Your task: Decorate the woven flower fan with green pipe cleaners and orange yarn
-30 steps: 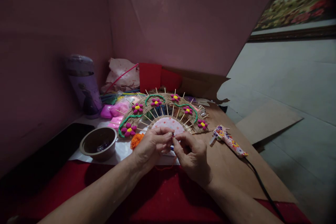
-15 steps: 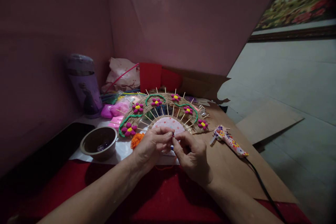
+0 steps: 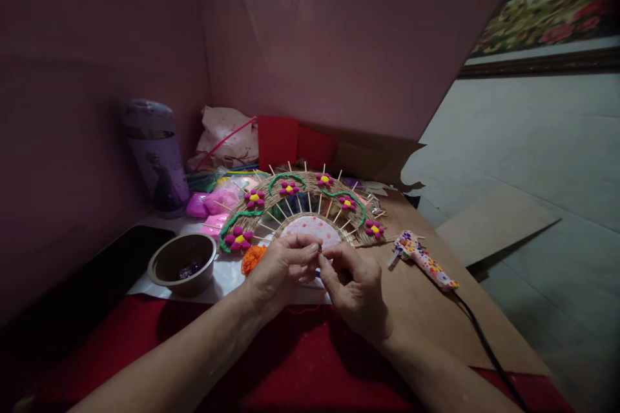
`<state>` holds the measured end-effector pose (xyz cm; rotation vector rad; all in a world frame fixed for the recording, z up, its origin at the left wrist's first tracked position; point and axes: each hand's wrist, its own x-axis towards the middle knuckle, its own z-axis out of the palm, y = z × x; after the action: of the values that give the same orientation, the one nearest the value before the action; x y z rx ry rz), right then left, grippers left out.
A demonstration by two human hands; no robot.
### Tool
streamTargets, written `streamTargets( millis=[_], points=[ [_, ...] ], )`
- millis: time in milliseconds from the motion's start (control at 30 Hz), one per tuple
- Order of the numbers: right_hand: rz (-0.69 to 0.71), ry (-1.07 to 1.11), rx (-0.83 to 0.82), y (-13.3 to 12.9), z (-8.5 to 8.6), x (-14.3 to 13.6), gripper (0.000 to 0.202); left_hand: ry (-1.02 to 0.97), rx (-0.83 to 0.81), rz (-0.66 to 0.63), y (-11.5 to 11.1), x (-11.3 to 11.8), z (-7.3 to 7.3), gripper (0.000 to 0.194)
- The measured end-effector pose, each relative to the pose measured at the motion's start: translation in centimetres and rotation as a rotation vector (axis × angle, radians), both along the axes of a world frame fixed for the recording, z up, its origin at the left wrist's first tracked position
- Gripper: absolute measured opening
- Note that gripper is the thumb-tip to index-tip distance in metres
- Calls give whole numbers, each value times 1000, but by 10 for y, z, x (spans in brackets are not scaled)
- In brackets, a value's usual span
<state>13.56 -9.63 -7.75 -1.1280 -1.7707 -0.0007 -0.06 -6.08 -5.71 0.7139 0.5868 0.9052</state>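
Note:
My left hand (image 3: 283, 261) and my right hand (image 3: 356, 281) meet fingertip to fingertip, both pinched on a tiny dark piece (image 3: 320, 249) too small to name. Just behind them lies a half-round fan (image 3: 310, 184) of sticks woven with brown twine. Purple flowers with yellow centres and green wavy strips decorate it, and a dotted white half-circle (image 3: 312, 227) fills its inner part. Beside my left hand is a ball of orange yarn (image 3: 252, 260); a thin orange strand shows below my hands.
A brown bowl (image 3: 157, 266) with something dark inside stands left, near a purple tumbler (image 3: 157, 168) and a black flat object (image 3: 97, 271). Pink packets (image 3: 213, 203) lie behind. At right, a flower-patterned glue gun (image 3: 426, 261) with a black cord rests on cardboard (image 3: 436, 329).

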Motion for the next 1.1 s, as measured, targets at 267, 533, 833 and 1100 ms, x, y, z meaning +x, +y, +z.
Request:
streamTargets(
  millis=[267,533,833,1100],
  points=[
    [-5,-5,9,0,1,0,7,1,-14,0,0,0,0,16],
    [-14,-18,32,0,2,-1,7,10,-17,5,-1,0,1,16],
    [-1,-18,31,0,1,0,7,20,-20,-11,0,0,2,12],
    [27,-9,31,-2,1,-1,6,35,7,-15,-2,-1,0,14]
  ],
)
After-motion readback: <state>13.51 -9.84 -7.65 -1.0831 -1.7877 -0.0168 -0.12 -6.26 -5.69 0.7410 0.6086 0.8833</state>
